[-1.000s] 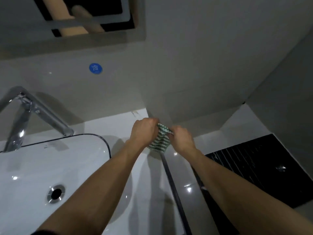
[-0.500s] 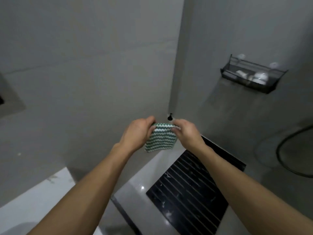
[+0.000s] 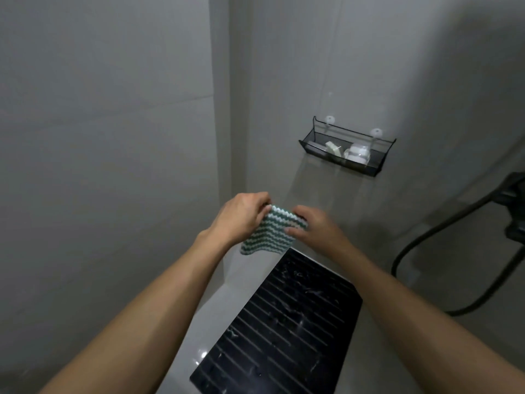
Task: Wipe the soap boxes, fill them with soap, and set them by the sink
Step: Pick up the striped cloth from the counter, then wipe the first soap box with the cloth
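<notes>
A green and white zigzag cloth (image 3: 270,233) hangs in front of me at chest height, held at its top edge by both hands. My left hand (image 3: 241,217) pinches its left corner and my right hand (image 3: 315,227) grips its right side. On the wall beyond, up and to the right, a black wire basket (image 3: 377,163) holds a pale soap bar (image 3: 333,148) and a clear soap box (image 3: 358,155). The sink is out of view.
Below my hands lies a black ribbed floor panel (image 3: 284,328) set in pale grey tile. A black shower hose (image 3: 443,231) loops down the right wall from a dark fitting (image 3: 515,206). Grey tiled walls meet in a corner behind the cloth.
My view has swung right, away from the sink and tap, to the shower corner and the wall basket. Both hands have kept hold of the cloth, which now hangs more unfolded.
</notes>
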{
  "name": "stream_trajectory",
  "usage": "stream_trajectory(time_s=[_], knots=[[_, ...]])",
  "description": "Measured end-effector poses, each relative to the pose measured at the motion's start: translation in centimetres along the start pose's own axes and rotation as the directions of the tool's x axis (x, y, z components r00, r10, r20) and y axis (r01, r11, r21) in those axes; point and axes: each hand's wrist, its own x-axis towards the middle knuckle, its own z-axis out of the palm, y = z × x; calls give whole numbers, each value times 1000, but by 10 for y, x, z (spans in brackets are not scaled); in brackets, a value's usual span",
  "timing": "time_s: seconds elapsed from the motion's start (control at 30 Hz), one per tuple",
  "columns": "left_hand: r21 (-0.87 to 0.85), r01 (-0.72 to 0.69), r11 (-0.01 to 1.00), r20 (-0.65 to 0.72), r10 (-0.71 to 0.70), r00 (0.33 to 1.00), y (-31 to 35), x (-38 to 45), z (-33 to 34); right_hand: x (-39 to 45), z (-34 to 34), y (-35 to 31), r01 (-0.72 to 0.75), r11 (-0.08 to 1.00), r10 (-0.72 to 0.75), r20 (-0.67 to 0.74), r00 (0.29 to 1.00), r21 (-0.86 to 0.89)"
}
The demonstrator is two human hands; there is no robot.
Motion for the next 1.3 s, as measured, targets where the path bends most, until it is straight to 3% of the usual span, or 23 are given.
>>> stream_trajectory(time_s=[0.17, 0.5, 0.7, 0.97, 1.2, 1.3], knots=[[-101, 9, 995, 29, -6, 1000, 5, 41, 17, 23, -21, 36, -31, 999, 31, -27, 999, 19], [-373, -58, 926, 133, 115, 984, -24, 141, 72, 89, -44, 98, -147, 988, 145, -59, 988, -37], [-397, -112, 911, 151, 185, 971, -73, 246, 102, 176, -50, 140, -230, 971, 227, -53, 973, -62], [-563, -111, 819, 184, 254, 949, -97, 375, 115, 259, -80, 178, -366, 928, 373, -225, 900, 76], [-703, 57, 709, 270, 192, 944, -94, 448, 167, 299, -96, 237, -429, 896, 437, -396, 808, 114], [-736, 92, 671, 281, 179, 943, -89, 482, 190, 320, -104, 271, -427, 898, 428, -420, 800, 103]])
